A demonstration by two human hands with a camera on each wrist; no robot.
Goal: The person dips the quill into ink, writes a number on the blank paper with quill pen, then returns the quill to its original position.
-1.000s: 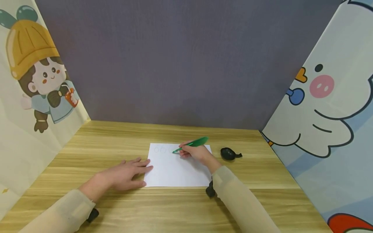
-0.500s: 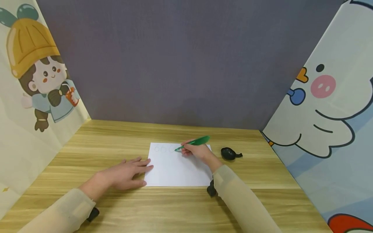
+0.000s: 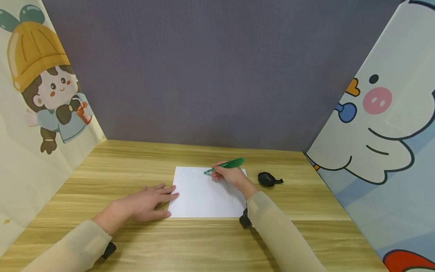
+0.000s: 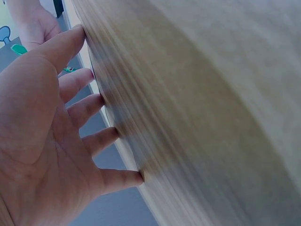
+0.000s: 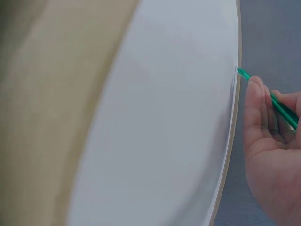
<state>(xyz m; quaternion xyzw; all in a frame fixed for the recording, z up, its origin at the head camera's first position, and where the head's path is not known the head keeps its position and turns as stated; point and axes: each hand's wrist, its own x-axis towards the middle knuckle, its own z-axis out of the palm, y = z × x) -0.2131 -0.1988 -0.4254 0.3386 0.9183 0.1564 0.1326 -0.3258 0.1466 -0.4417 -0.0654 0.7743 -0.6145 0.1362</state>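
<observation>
Compared with a second ago, the green leaf-topped pen [image 3: 233, 164] has its tip slightly farther right and toward the far edge of the white paper [image 3: 207, 198], beside faint rounded marks at the far left. The right hand [image 3: 228, 174], reaching in from the near right, pinches the pen between thumb and curled fingers, the leaf end slanting up rightward. The left hand [image 3: 147, 204] has stayed put, fingers spread and holding nothing, fingertips on the paper's left edge.
</observation>
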